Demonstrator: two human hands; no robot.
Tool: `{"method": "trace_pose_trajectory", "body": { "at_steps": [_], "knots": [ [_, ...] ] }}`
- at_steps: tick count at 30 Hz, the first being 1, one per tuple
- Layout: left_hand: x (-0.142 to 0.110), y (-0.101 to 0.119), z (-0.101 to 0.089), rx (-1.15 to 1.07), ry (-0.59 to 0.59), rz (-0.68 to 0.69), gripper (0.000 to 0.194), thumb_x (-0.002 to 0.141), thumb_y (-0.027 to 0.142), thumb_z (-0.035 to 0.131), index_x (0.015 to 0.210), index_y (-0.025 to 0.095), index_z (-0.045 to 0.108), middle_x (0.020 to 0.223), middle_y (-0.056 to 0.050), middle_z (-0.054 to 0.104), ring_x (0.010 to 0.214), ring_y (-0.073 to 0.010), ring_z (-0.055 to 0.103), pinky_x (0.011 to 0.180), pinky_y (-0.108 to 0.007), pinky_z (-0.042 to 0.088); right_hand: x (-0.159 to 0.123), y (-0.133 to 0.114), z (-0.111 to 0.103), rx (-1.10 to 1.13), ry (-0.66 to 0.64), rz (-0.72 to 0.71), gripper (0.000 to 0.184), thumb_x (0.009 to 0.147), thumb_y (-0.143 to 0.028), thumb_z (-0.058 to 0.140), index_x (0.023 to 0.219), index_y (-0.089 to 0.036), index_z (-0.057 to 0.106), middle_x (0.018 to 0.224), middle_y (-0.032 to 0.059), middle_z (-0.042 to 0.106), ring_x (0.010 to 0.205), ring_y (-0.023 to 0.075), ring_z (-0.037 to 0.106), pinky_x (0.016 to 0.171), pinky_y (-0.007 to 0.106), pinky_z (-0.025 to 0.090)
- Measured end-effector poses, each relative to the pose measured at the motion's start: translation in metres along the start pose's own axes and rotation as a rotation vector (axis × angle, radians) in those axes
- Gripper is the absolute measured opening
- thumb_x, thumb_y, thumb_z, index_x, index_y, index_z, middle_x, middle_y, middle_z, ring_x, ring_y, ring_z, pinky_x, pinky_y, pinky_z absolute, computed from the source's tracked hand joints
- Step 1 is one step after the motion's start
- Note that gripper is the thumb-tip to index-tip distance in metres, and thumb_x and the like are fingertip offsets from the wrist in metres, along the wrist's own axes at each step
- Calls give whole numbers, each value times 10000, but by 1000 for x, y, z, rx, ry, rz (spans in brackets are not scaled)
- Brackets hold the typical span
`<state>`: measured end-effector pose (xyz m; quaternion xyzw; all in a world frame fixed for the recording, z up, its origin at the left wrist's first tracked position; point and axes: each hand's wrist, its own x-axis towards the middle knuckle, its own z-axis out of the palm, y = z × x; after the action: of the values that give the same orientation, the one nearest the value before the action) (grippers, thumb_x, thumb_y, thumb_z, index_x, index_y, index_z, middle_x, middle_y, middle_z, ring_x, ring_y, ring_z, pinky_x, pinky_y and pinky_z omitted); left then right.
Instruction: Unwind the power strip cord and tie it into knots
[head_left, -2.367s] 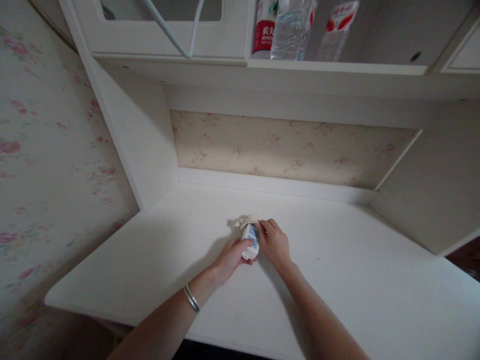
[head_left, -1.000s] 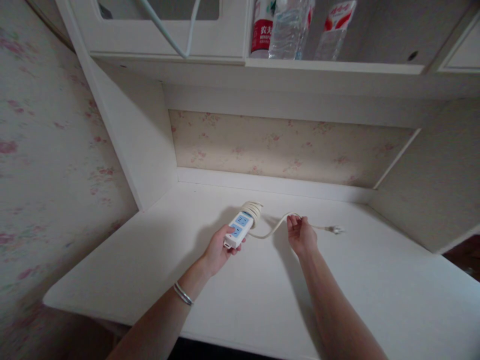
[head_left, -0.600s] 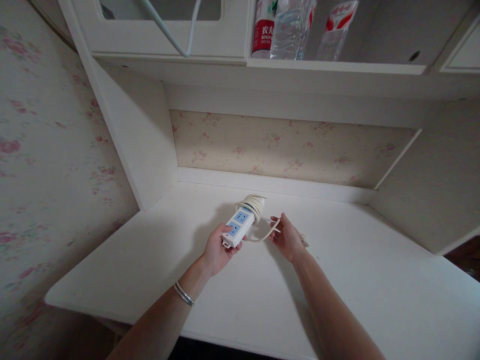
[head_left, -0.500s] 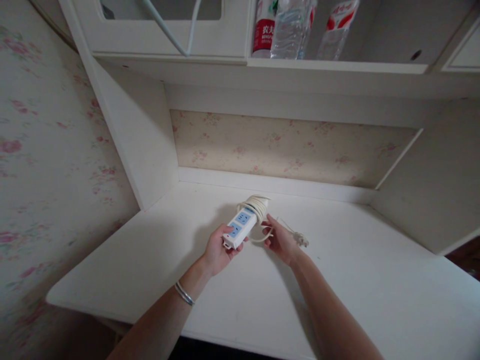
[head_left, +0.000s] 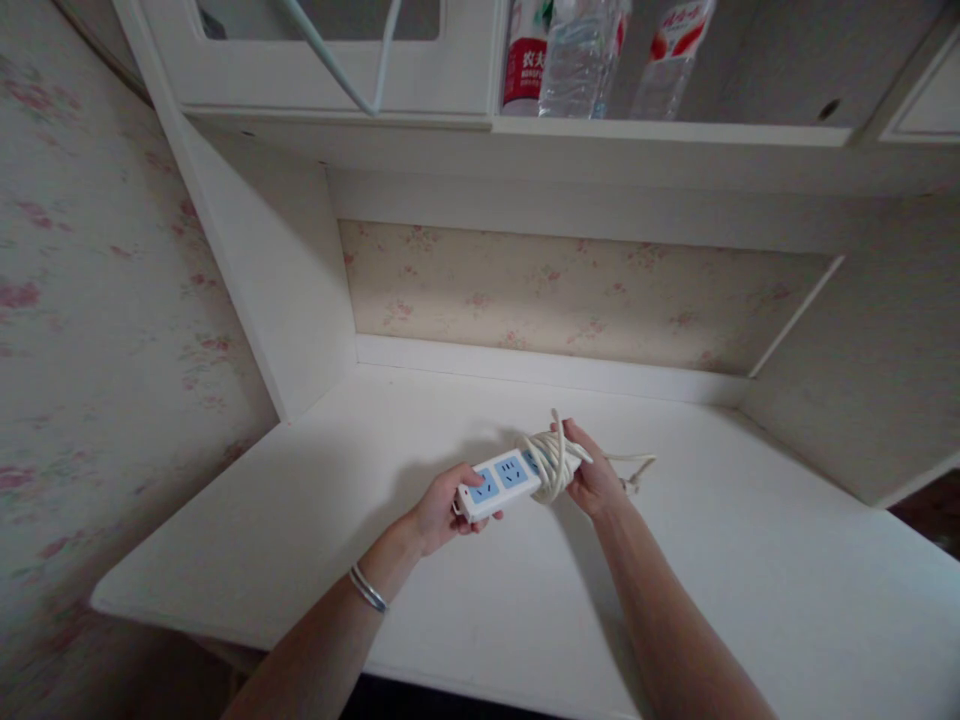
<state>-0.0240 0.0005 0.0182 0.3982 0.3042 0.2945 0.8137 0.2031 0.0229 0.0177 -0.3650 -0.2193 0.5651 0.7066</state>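
My left hand (head_left: 442, 510) grips the near end of a white power strip (head_left: 517, 487) with blue socket faces, thumb on top and fingers underneath. A cream power cord (head_left: 551, 470) is wound in several turns round the strip's far end, and one loop stands up above it. My right hand (head_left: 591, 478) is closed at that far end, against the wound cord; some of its fingers are hidden behind the coil. Beyond my right hand the free cord runs right to a plug (head_left: 631, 485) lying on the desk.
Beneath my hands is a white desktop (head_left: 300, 530), with a flowered wall (head_left: 112, 300) at its left. Overhead, a shelf (head_left: 675, 132) carries plastic bottles (head_left: 574, 60), and a pale cable (head_left: 337, 70) hangs before the cabinet at upper left.
The power strip has swung from pointing away to lying more sideways, its wound end now farther right. My right hand has come up from below the coil to its far side with the cord.
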Motion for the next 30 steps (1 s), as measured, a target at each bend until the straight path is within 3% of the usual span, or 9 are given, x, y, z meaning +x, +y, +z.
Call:
{"method": "trace_pose_trajectory", "body": {
  "at_steps": [4,7,11,15,19,22,26,30],
  "knots": [
    [5,-1,0,19,67,35,373,755,339,474,970,60,595,698,-118,651,446,-100,500,384,-188,258,14,-20,-18,242,167,-66,40,837,-161,574,809,-182,593,731,-9,690,653,67,651,630,141,555],
    [7,0,-1,-47,130,119,364,778,331,481,1001,65,589,714,-109,650,475,-101,515,406,-186,306,16,-22,-22,316,222,-101,86,867,-234,553,802,-191,588,729,-16,684,691,58,649,699,149,552],
    [8,3,-3,-164,203,225,330,787,292,501,1020,73,581,748,-112,655,518,-110,545,426,-186,343,2,-13,-11,200,85,63,341,787,-535,570,821,-198,612,738,-1,665,646,110,620,627,254,561],
    [9,4,-3,-238,212,286,300,782,274,523,1011,88,579,760,-107,655,548,-118,563,442,-185,368,-15,0,8,6,-87,225,529,720,-673,530,877,-181,642,649,-3,587,523,103,517,455,240,456],
    [9,4,0,-255,194,301,316,788,285,526,1019,77,580,754,-112,654,531,-112,551,438,-184,373,-24,18,20,-276,-186,156,415,708,-542,649,926,-190,647,585,-49,486,444,56,388,399,194,323],
    [7,5,2,-273,199,299,314,779,278,527,1015,78,581,774,-118,660,553,-120,563,448,-187,385,-26,30,19,-416,-213,82,327,713,-474,675,854,-181,636,585,-47,498,438,52,389,405,194,296],
    [2,7,0,-271,163,263,305,768,276,501,986,81,588,727,-117,662,497,-112,537,416,-183,348,-21,37,17,-337,-180,103,288,730,-456,658,825,-190,605,694,-2,612,530,91,519,489,215,399],
    [0,6,-3,-173,106,154,347,747,290,476,972,55,597,663,-135,657,425,-103,490,383,-185,298,-9,28,11,-141,-108,-15,194,728,-340,676,865,-220,608,797,-16,644,652,100,565,563,207,447]
  ]
}}
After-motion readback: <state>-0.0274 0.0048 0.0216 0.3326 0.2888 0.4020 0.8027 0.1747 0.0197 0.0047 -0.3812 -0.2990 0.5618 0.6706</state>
